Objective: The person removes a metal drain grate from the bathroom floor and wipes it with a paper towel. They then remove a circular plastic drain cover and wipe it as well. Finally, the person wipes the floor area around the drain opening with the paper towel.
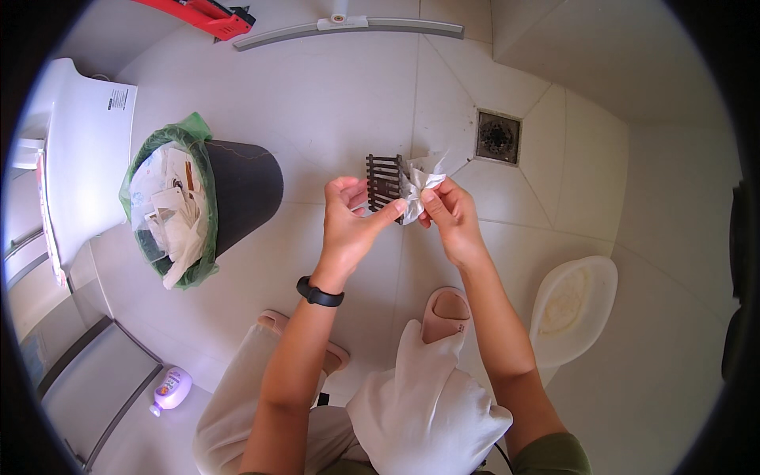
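My left hand grips a dark slatted drain grate, with its fingers behind the far side and its thumb along the right edge. A crumpled white tissue is pinched between the thumb and fingers of my right hand. The tissue touches the right edge of the grate, and my left thumb rests against it. Both things are held above the tiled floor. Beyond my right hand, the square floor drain lies uncovered, with a dark, dirty inside. Part of my left fingers is hidden behind the grate.
A black trash bin with a green bag leans or lies at left, full of waste. A squeegee and a red tool are at the top. A white basin stands right; a purple bottle lies lower left.
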Motion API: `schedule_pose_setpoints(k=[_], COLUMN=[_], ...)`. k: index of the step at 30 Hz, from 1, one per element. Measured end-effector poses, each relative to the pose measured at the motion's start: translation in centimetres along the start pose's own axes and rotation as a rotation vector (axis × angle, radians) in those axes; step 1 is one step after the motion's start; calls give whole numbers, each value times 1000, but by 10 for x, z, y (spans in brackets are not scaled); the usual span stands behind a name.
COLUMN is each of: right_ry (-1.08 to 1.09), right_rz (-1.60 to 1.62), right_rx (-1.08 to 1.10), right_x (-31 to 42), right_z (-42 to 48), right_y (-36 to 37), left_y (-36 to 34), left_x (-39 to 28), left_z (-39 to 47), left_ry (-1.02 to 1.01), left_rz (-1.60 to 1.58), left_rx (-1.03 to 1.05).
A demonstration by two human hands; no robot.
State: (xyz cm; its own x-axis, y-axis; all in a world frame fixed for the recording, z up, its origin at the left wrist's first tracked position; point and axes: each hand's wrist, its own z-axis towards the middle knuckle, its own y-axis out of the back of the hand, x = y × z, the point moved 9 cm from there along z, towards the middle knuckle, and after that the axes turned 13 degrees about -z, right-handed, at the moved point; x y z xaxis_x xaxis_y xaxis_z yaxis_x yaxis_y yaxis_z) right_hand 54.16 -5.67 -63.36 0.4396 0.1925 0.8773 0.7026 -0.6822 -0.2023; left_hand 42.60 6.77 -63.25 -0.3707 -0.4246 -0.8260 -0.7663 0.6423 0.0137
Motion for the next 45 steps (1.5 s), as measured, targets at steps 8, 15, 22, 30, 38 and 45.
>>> schedule_pose_setpoints(k=[8, 15, 22, 30, 38, 45], right_ry=[-17, 22, 159, 696, 783, 286], right_rz=[74, -213, -706, -1592, -1777, -1253], right_rx=[-140, -260, -314, -219, -105, -283], right_x=[3, 32, 14, 20, 20, 17], right_z=[-15, -34, -9, -23, 11, -1], right_y=[30, 38, 30, -12, 7, 35], left_y=[12, 36, 45, 52, 39, 35], left_x=[15, 20, 27, 41, 43, 59], left_z=[7, 12, 9, 5, 7, 7], left_ry=[94, 138, 147, 184, 209, 332], left_rz=[-266, -293, -248, -259, -304, -468], left_rx=[-44, -160, -208, -215, -138, -46])
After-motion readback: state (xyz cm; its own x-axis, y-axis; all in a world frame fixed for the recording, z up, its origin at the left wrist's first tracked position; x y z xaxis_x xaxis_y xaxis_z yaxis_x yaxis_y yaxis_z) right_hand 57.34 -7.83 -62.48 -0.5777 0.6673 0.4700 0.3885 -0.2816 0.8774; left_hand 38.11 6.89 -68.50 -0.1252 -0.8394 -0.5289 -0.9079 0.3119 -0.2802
